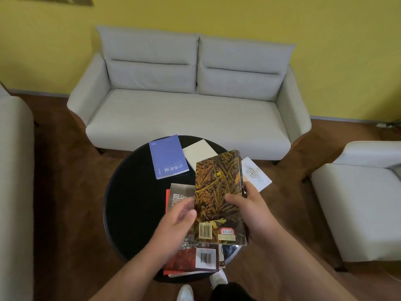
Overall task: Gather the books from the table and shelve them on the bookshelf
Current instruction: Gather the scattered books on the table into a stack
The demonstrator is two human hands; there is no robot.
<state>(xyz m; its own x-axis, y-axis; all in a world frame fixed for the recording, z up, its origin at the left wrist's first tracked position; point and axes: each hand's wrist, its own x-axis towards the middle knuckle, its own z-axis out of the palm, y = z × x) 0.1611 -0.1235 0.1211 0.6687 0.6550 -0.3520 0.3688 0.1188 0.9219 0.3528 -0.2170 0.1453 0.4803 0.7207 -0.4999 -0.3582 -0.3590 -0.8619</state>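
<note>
A: What does the right hand (249, 210) have?

B: A book with a wheat cover (219, 192), lifted off the round black table (130, 203). The thumb lies across the cover and the other fingers (247, 187) wrap round the far right edge, so the hand is clamped on it. The barcode end points back toward the person.

A: And the left hand (180, 220)?

B: Blurred. Its fingers are loosely spread and curled, just at the book's left edge. Whether they touch the cover I cannot tell; they are not closed on anything.

A: What lies under the fingers?

B: Beneath the left hand and the held book there is a stack (191, 259) at the near edge of the table: a grey cover with white text shows just past the left fingertips, and a red-brown one with a white barcode label lies below the wrist. How many books are in it I cannot tell.

A: Further out?

B: Beyond the left fingertips, well apart, a blue book (167, 157) lies flat. Beside it, a cream book (199, 153) sits partly hidden behind the wheat cover. Just past the right fingers a white book (257, 174) sticks out over the table's right rim.

A: Past the table?

B: A pale sofa (186, 105) against a yellow wall, and an armchair (358, 203) off to the right of the right hand.
</note>
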